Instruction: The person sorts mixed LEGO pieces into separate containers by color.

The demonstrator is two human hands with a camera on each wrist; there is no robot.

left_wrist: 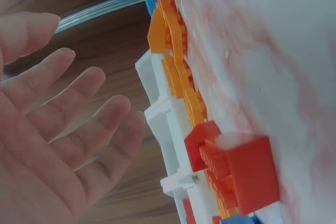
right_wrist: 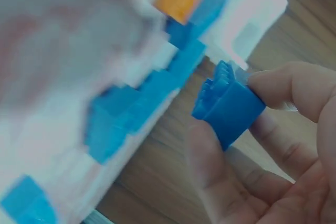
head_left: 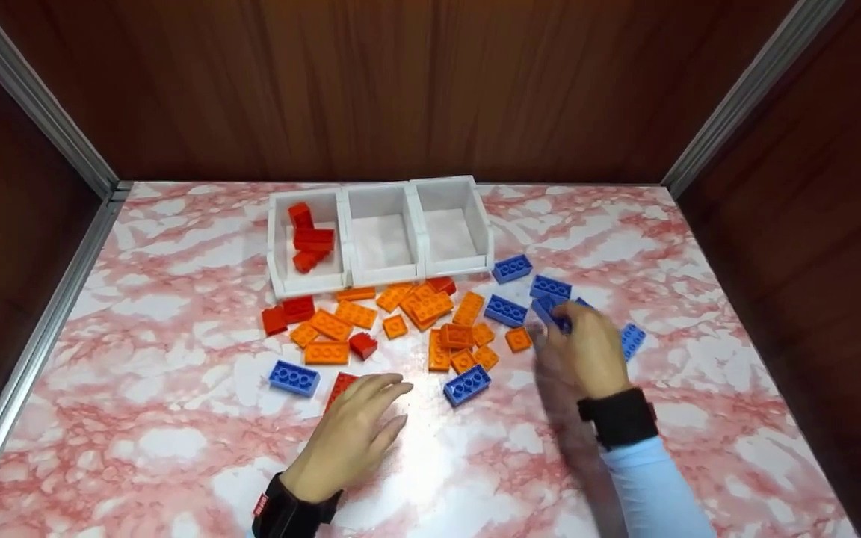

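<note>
Between the thumb and fingers of my right hand (head_left: 591, 350) is a blue toy brick (right_wrist: 231, 106), pinched above the table near other blue bricks (head_left: 551, 287). My left hand (head_left: 356, 430) hovers with spread, relaxed fingers and holds nothing. Close to it lies a red brick (head_left: 339, 390), partly covered by the hand in the head view. A white three-compartment bin (head_left: 419, 246) stands at the back, with several red bricks (head_left: 314, 239) in its left compartment. Orange bricks (head_left: 328, 353) are spread in front of it.
One blue brick (head_left: 294, 378) lies at the left, another blue brick (head_left: 467, 385) at the front middle. A lighter blue brick (head_left: 631, 341) is right of my right hand. Brown panels (head_left: 400, 90) enclose the marbled table (head_left: 176, 448) at the back and sides.
</note>
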